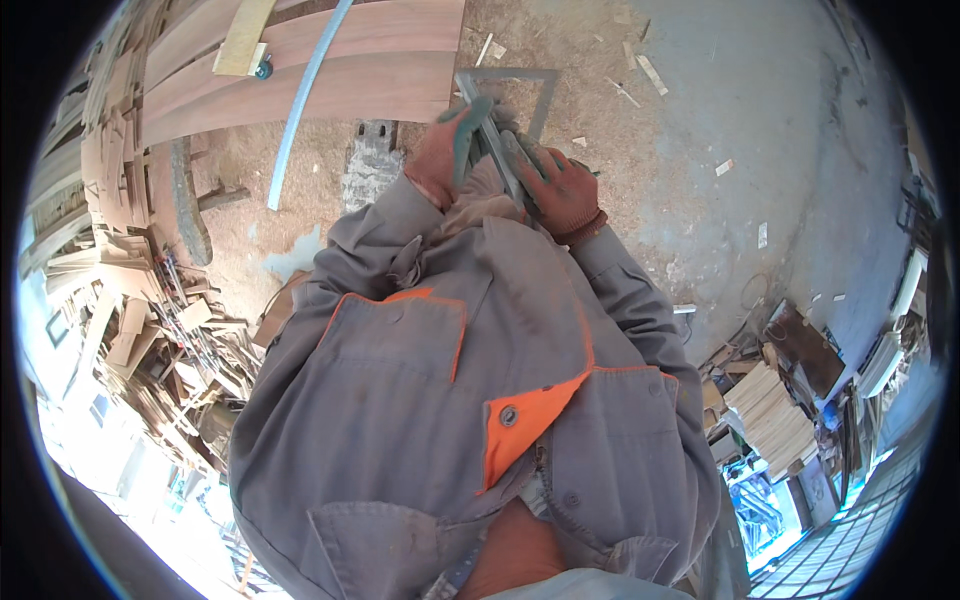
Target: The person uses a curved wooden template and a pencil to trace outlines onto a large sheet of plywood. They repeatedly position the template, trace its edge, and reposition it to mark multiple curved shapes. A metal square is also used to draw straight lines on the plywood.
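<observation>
In front of my chest, both hands are on a grey metal frame (546, 97) with straight bars. One long bar (491, 139) slants from the frame's far left corner back towards my body. My left hand (442, 154), in a red glove with a green coating, grips this bar from its left side. On the bar's right side lies my right hand (559, 187), in a matching glove, its fingers closed along the metal. The near end of the frame is hidden by my hands and grey jacket.
Reddish-brown wood boards (360, 86) lie ahead on the left, crossed by a long pale straightedge (311, 97). A worn grey block (371, 165) stands near my left forearm. Scrap wood (142, 315) is heaped at the left; offcuts (651, 75) and sawdust litter the floor (720, 142).
</observation>
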`<state>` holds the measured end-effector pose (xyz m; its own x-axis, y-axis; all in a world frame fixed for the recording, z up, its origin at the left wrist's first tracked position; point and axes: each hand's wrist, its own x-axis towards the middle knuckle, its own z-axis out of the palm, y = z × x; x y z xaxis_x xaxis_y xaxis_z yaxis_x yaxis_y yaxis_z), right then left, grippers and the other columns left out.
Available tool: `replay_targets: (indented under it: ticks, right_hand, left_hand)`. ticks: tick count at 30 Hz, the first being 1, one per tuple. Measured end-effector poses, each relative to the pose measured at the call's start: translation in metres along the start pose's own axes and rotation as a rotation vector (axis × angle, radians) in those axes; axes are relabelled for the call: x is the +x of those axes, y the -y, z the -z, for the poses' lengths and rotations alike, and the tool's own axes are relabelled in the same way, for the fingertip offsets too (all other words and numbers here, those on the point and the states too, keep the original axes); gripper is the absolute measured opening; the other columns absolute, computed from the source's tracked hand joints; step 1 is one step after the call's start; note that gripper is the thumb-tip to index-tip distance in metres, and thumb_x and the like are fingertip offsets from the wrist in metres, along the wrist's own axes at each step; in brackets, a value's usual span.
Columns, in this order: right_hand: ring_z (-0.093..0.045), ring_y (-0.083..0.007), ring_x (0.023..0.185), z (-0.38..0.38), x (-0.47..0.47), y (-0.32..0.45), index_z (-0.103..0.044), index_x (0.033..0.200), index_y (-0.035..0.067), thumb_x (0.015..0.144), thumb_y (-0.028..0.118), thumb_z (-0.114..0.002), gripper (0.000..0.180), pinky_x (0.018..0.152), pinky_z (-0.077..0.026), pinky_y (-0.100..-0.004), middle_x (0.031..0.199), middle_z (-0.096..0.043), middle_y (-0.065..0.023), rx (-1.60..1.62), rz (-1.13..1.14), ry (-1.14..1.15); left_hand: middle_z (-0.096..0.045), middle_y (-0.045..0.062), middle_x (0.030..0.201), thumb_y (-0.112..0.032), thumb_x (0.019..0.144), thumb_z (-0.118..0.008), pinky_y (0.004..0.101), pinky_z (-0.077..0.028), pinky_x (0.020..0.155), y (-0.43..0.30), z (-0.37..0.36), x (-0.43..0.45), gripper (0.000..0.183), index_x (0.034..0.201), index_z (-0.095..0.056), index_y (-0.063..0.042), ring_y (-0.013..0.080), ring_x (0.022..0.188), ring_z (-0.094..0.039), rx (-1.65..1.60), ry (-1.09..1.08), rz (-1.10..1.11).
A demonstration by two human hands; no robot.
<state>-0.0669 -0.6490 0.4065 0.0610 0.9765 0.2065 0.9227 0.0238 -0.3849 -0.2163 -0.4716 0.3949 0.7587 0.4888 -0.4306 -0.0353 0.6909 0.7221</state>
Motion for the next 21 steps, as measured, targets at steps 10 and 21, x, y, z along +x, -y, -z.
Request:
replay_targets:
  ticks: [10,21]
  right_hand:
    - [-0.078,-0.025,0.085,-0.022,0.053,-0.134,-0.071,0.131,0.012,0.095,0.022,-0.078,0.038,0.07,-0.063,-0.035,0.116,-0.077,-0.0116,0.078,-0.862,-0.084]
    - [-0.077,-0.0273,0.09,-0.052,0.135,-0.179,-0.069,0.134,0.009,0.099,0.02,-0.073,0.037,0.076,-0.061,-0.0394,0.11,-0.077,-0.0121,0.13,-1.24,0.281]
  left_hand:
    - [-0.077,0.011,0.111,-0.024,0.094,-0.072,0.0429,-0.058,0.086,-0.105,0.205,0.273,0.045,0.138,-0.067,-0.021,0.0302,0.098,-0.074,1.501,-0.485,-0.175]
    - [-0.067,0.002,0.136,-0.022,0.089,-0.075,0.048,-0.05,0.109,-0.052,0.36,0.479,0.053,0.14,-0.063,-0.026,0.0342,0.13,-0.058,2.014,0.1,0.052]
